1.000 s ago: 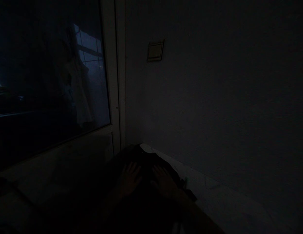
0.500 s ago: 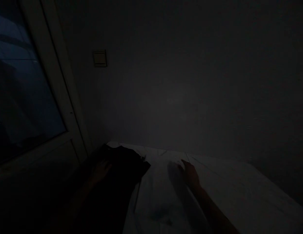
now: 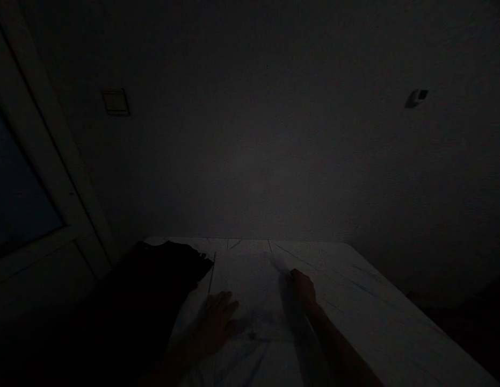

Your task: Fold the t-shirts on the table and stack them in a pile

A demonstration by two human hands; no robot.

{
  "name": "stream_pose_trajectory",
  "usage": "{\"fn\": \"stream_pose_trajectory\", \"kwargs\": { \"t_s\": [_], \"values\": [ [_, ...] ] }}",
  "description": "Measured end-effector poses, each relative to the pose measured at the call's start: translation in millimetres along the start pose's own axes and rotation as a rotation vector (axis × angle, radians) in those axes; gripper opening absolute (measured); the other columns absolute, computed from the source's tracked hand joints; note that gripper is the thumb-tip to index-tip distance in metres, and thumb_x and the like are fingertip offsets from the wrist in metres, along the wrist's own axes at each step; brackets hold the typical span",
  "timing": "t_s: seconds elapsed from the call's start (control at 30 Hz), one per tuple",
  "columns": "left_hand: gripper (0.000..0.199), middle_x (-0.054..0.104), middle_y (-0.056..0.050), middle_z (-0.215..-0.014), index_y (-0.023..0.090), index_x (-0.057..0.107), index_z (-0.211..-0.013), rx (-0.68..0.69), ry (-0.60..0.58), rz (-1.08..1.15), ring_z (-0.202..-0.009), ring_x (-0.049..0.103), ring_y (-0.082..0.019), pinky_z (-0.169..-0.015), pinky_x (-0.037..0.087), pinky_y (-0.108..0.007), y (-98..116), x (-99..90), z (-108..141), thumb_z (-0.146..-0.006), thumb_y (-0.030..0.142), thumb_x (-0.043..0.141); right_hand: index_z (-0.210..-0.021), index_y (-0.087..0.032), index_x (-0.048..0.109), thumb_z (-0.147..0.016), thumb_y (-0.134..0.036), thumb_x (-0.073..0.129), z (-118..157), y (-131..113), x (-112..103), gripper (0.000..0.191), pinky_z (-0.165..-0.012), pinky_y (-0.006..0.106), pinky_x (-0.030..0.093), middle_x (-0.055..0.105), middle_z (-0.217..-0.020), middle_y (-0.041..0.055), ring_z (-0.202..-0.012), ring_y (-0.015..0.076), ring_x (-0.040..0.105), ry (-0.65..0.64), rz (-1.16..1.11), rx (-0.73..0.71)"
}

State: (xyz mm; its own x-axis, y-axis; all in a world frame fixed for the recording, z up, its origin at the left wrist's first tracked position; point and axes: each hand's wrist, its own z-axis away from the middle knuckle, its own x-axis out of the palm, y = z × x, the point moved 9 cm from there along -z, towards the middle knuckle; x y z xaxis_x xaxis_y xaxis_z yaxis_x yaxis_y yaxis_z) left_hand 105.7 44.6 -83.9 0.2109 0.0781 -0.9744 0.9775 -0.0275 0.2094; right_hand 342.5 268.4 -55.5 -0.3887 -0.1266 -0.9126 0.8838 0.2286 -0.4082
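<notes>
The scene is very dark. A black garment (image 3: 149, 290) lies spread on the left part of a pale, marble-patterned table (image 3: 386, 301). Just right of the garment, my left hand (image 3: 219, 320) rests on the tabletop with its fingers spread, holding nothing. Further right, my right hand (image 3: 304, 287) has its fingers closed together at the edge of something thin and see-through, perhaps a clear bag or sheet, too dim to make out.
Behind the table stands a grey wall (image 3: 250, 140) with a light switch (image 3: 116, 102) at the left and a small fixture (image 3: 419, 97) at the right. A glazed door (image 3: 68, 231) is at the far left.
My left hand has moved right, off the black garment onto the bare tabletop. My right hand has closed its fingers more. The view has turned to the right.
</notes>
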Motion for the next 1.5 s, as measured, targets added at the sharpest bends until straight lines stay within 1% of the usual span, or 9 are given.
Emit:
{"fn": "stream_pose_trajectory", "kwargs": {
  "t_s": [0.13,0.3,0.4,0.53,0.73,1.13,1.3,1.4,1.5],
  "values": [
    [0.045,0.051,-0.008,-0.152,0.027,0.058,-0.139,-0.036,0.052,0.046,-0.140,0.045,-0.027,-0.118,0.033,-0.046,11.8,-9.7,-35.5,-0.095,0.038,0.054,-0.110,-0.020,0.070,-0.094,-0.032,0.052,-8.9,33.3,-12.0,0.027,-0.068,0.027,0.046,0.075,-0.112,0.0123,-0.098,0.0237,0.072,-0.024,-0.010,0.035],
    [0.053,0.050,-0.019,-0.150,0.010,0.052,-0.142,-0.435,0.122,0.012,-0.141,0.044,-0.030,-0.116,0.034,-0.040,-46.6,-40.3,-97.6,-0.094,0.032,0.053,-0.123,-0.020,0.067,-0.097,-0.053,0.045,-32.7,32.9,-8.9,0.047,-0.074,0.028,0.050,0.073,-0.120,0.0120,-0.105,0.0236,0.071,-0.027,-0.040,0.050],
    [0.043,0.061,-0.023,-0.135,0.007,0.059,-0.130,-0.550,0.132,0.012,-0.130,0.055,-0.030,-0.108,0.041,-0.039,-74.5,-48.9,-122.3,-0.094,0.028,0.052,-0.121,-0.023,0.068,-0.097,-0.058,0.038,-42.1,29.5,-3.6,0.052,-0.075,0.033,0.051,0.073,-0.118,0.0135,-0.104,0.0268,0.071,0.006,-0.048,0.094],
    [0.026,0.070,-0.016,-0.121,0.013,0.067,-0.111,-0.623,0.138,0.009,-0.117,0.064,-0.027,-0.100,0.045,-0.035,-90.2,-47.7,-137.2,-0.091,0.026,0.057,-0.113,-0.028,0.070,-0.099,-0.045,0.036,-44.0,27.4,3.9,0.041,-0.072,0.035,0.049,0.075,-0.108,0.0108,-0.096,0.0269,0.072,0.052,-0.043,0.065],
    [0.019,0.071,-0.011,-0.115,0.018,0.066,-0.104,-0.645,0.209,0.044,-0.112,0.065,-0.022,-0.094,0.044,-0.030,-89.1,-48.8,-140.9,-0.091,0.018,0.053,-0.126,-0.025,0.065,-0.102,-0.034,0.031,-41.1,25.6,-2.4,0.042,-0.075,0.031,0.046,0.071,-0.113,0.0108,-0.097,0.0226,0.069,0.145,-0.060,-0.032],
    [0.010,0.064,-0.004,-0.081,0.018,0.057,-0.078,-0.675,0.453,0.430,-0.087,0.063,-0.019,-0.081,0.045,-0.029,-78.0,-89.0,-130.8,-0.087,0.015,0.055,-0.123,-0.015,0.064,-0.097,-0.045,0.031,-37.5,25.6,-13.5,0.051,-0.089,0.031,0.048,0.071,-0.117,0.0144,-0.106,0.0246,0.066,0.287,-0.459,-0.136],
    [0.016,0.064,-0.002,-0.077,0.018,0.059,-0.095,-0.598,0.489,0.758,-0.078,0.064,-0.018,-0.072,0.050,-0.029,-58.3,-111.7,-118.5,-0.093,0.031,0.051,-0.113,-0.013,0.063,-0.093,-0.066,0.028,-23.2,8.1,-59.1,0.067,-0.081,0.033,0.052,0.072,-0.102,0.0161,-0.094,0.0259,0.066,0.318,-0.674,-0.222],
    [0.037,0.069,-0.005,-0.086,0.019,0.060,-0.111,-0.478,0.437,0.929,-0.079,0.067,-0.020,-0.074,0.054,-0.032,-45.5,-122.7,-77.2,-0.094,0.049,0.049,-0.111,-0.015,0.062,-0.085,-0.078,0.038,8.1,6.8,-86.5,0.072,-0.080,0.035,0.053,0.071,-0.103,0.0158,-0.095,0.0264,0.065,0.256,-0.884,-0.299],
    [0.054,0.072,-0.008,-0.090,0.021,0.065,-0.113,-0.341,0.365,1.057,-0.090,0.068,-0.026,-0.079,0.055,-0.038,-42.9,-124.4,3.1,-0.082,0.064,0.061,-0.118,-0.020,0.063,-0.079,-0.081,0.049,62.5,39.4,-80.3,0.073,-0.077,0.039,0.055,0.072,-0.105,0.0153,-0.095,0.0291,0.067,0.032,-1.020,-0.284]
  ]
}}
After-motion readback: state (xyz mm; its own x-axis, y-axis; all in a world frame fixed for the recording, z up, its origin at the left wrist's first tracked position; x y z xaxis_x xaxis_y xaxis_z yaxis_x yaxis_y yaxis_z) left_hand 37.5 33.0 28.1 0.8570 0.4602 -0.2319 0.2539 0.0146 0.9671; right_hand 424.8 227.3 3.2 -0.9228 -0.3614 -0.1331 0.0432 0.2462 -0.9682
